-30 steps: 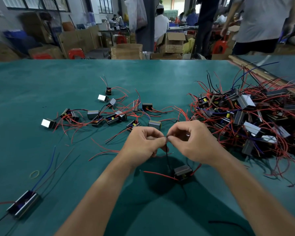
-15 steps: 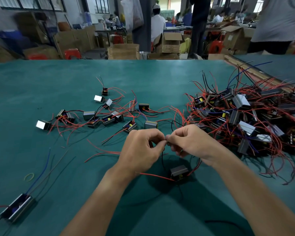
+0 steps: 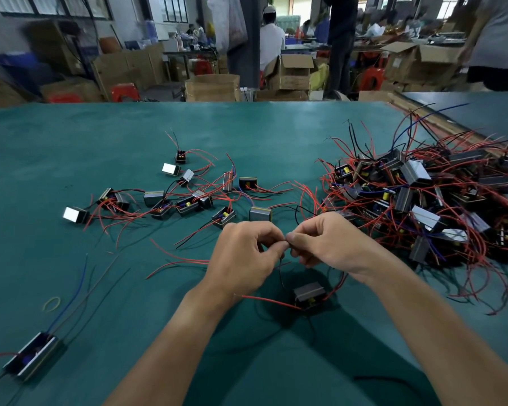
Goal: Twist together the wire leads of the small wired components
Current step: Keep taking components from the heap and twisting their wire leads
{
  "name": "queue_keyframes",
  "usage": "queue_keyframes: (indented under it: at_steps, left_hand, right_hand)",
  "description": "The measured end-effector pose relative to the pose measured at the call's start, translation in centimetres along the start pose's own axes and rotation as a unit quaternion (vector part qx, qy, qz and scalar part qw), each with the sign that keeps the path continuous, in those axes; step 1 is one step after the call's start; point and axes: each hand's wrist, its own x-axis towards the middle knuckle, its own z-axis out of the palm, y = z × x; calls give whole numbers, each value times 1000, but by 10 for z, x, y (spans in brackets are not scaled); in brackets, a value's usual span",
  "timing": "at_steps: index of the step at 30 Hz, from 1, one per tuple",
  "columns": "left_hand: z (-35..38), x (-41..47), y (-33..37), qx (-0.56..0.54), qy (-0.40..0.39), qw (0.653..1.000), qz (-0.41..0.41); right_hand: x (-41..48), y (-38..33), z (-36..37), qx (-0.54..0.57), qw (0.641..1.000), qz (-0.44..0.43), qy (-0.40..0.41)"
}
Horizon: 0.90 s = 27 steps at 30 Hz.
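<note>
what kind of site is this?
Likely a factory assembly floor: a heap of wired components on a green worktable, stacked cardboard boxes behind, other workers at benches.

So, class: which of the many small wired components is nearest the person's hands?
The lone component just below both hands; the others lie farther back or in the right-hand heap.

Yellow rubber band (image 3: 52, 303) on green table (image 3: 71, 136) — cardboard boxes (image 3: 291, 72) behind.
</note>
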Motion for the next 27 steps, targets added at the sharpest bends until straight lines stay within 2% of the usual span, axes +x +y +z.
queue_keyframes:
  at_steps: [6,10,14,17,19,21,23,25,27]
  left_hand:
    - [0,1,1,-26,-6,999,-24]
    - [-2,3,2,-108,-31,989,-97]
    - [-7,4,3,-254,-66,943,-206]
    - [-11,4,5,-303,-85,918,-243]
    - [-13,5,5,-311,-77,914,-249]
    - [-12,6,4,-305,-57,919,-242]
    - [-11,7,4,-299,-41,925,-229]
    - [-10,7,4,-299,-28,929,-215]
    - [-10,7,3,-300,-18,932,-201]
  right_hand:
    - [0,-2,0,37,999,-20,1]
    - [-1,-1,-1,42,997,-66,-4]
    - [-4,-3,0,-99,981,-165,-2]
    - [-6,-6,2,-194,957,-213,40]
    - [-9,-11,4,-158,955,-235,93]
    - [-14,-20,1,-36,967,-229,105]
    - [-22,-27,-7,50,980,-193,14]
    - [-28,-28,-10,27,980,-156,-123]
    - [-31,-28,-4,-30,970,-150,-188]
